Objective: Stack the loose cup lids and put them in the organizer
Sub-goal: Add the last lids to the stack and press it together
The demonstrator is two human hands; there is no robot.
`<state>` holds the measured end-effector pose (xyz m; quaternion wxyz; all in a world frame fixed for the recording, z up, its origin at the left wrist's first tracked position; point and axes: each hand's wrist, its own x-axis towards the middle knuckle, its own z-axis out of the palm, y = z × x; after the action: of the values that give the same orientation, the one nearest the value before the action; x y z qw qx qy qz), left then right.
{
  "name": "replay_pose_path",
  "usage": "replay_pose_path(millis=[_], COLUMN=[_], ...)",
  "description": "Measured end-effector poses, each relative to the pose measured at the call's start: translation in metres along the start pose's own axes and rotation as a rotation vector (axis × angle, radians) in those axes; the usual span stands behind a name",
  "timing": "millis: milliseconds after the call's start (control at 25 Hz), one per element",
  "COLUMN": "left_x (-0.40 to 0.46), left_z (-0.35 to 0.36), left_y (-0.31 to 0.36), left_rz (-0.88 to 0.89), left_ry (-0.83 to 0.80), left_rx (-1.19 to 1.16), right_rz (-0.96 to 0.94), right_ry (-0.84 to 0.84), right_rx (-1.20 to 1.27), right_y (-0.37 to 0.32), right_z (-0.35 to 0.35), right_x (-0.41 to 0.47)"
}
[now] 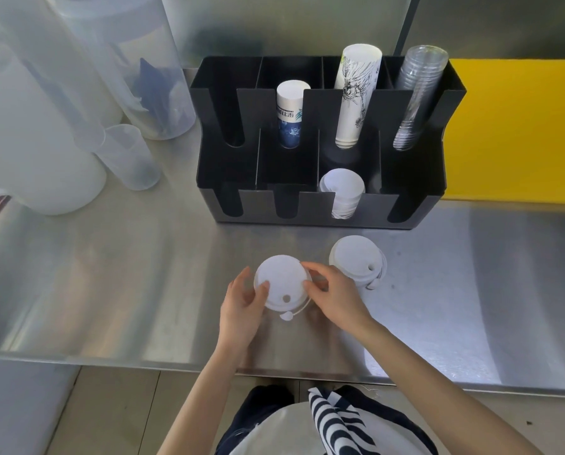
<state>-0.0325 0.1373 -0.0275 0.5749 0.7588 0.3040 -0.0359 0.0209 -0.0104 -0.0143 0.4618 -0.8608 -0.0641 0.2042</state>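
A white cup lid [281, 282] with a round sip hole and a dangling plug tab lies flat on the steel counter, held from both sides. My left hand [243, 305] grips its left rim and my right hand [335, 295] pinches its right rim. To the right, a small pile of white lids [355, 259] rests on the counter, untouched. Behind them stands the black organizer [402, 205]; its front row, third slot from the left, holds a stack of white lids [341, 188]. I cannot tell whether more lids sit under the held one.
The organizer's back row holds a blue-and-white paper cup stack [289, 113], a tall printed white cup stack [356, 93] and clear plastic cups [417, 93]. Translucent plastic containers [77, 93] crowd the left. A yellow panel [517, 126] lies at the right. The counter's front edge [110, 364] runs below my hands.
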Motion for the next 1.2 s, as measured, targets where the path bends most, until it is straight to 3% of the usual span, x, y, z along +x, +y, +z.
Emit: replay_pose_path(millis=[200,400,800,1200], left_x=[0.003,0.004,0.016,0.022], left_z=[0.011,0.032,0.076,0.092], left_y=[0.007,0.019,0.045,0.051], left_rz=[-0.061,-0.032,0.0,-0.013], left_ry=[-0.06,-0.11,-0.227,-0.333], left_rx=[-0.199,-0.247,-0.034,0.191], right_rz=[0.035,0.079,0.09,0.127], right_ry=[0.056,0.131,0.277,0.273], right_rx=[0.046,0.093,0.06,0.017], right_y=[0.004,0.015,0.033,0.049], right_z=[-0.02,-0.042,-0.092,-0.1], right_x=[0.003,0.006,0.027,0.045])
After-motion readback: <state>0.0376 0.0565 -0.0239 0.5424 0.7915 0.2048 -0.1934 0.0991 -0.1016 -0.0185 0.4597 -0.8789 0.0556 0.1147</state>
